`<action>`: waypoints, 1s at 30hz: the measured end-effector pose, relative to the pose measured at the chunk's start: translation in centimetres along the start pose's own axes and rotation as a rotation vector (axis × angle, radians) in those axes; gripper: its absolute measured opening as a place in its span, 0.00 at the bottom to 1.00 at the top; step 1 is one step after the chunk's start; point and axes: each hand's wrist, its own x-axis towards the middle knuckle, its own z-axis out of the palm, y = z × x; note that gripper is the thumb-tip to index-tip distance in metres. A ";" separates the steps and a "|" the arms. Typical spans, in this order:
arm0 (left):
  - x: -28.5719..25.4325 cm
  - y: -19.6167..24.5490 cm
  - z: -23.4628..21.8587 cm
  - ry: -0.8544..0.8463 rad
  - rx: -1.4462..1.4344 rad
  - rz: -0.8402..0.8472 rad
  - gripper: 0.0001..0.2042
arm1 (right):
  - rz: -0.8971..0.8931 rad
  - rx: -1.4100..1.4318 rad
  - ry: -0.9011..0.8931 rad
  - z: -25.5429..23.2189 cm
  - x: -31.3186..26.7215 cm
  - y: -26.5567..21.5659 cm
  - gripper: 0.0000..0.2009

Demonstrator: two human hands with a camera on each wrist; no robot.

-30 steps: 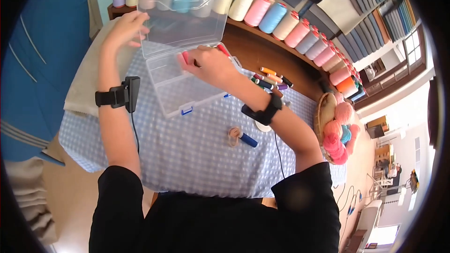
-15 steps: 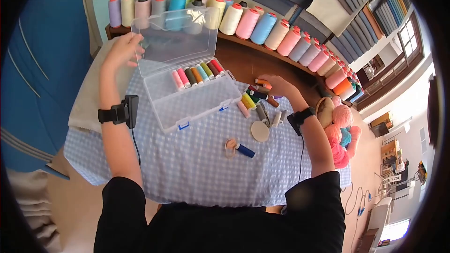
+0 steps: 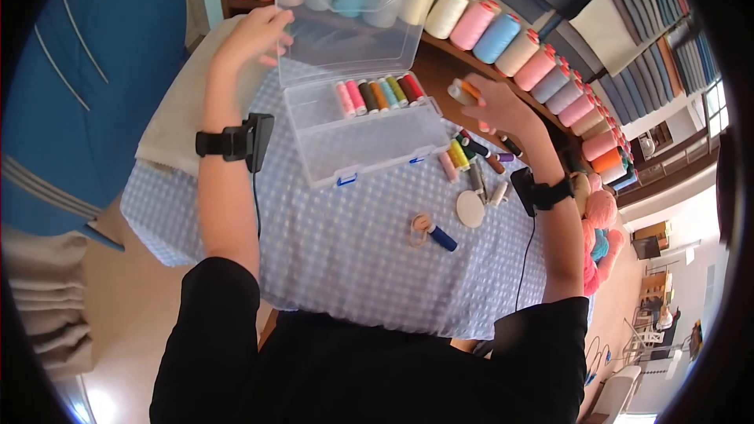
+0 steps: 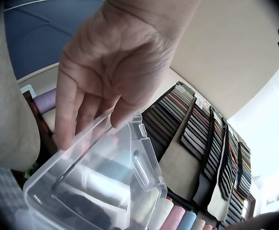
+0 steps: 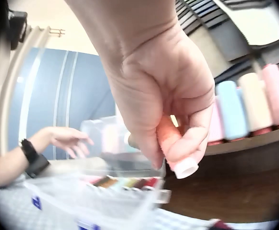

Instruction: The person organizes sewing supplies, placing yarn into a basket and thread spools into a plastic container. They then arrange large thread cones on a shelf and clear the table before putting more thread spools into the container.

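A clear plastic case (image 3: 377,169) stands with its lid (image 3: 334,51) raised. Along its rear compartment lies a row of thread spools (image 3: 382,96) in pink, brown, blue, green and red. My left hand (image 3: 251,35) is at the lid's left edge, its fairly straight fingers touching the plastic. Right of the case, raised off the cloth, my right hand (image 3: 503,106) pinches an orange thread spool (image 5: 170,139) with a white end. Beside it in the head view shows a pale round end, blurred. Beneath that hand, several loose spools (image 3: 459,155) lie in a pile.
A pale round disc (image 3: 470,209) and a blue spool (image 3: 442,238) beside a beige looped item (image 3: 420,228) lie on the checked cloth (image 3: 353,243). Big thread cones (image 3: 496,38) line the shelf behind. Yarn balls (image 3: 601,208) sit at the right, folded beige fabric (image 3: 184,114) at the left.
My right hand went from over the case to the loose spools, then rose back toward the case holding an orange spool. Red spools now lie at the row's right end. My left hand stayed at the lid.
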 end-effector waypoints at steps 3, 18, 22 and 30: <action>0.2 -0.2 0.0 -0.009 0.004 0.000 0.20 | -0.269 0.069 -0.034 2.3 1.5 -5.7 0.17; -0.6 0.7 -0.1 -0.038 0.001 -0.019 0.19 | -0.058 0.011 -0.170 8.7 6.2 -17.0 0.21; -0.8 1.0 -0.1 -0.043 0.004 -0.017 0.19 | -0.061 -0.079 -0.229 8.3 6.4 -17.1 0.22; -0.6 0.8 0.0 -0.037 -0.017 -0.030 0.19 | -0.252 -0.208 -0.029 9.9 9.1 -16.0 0.16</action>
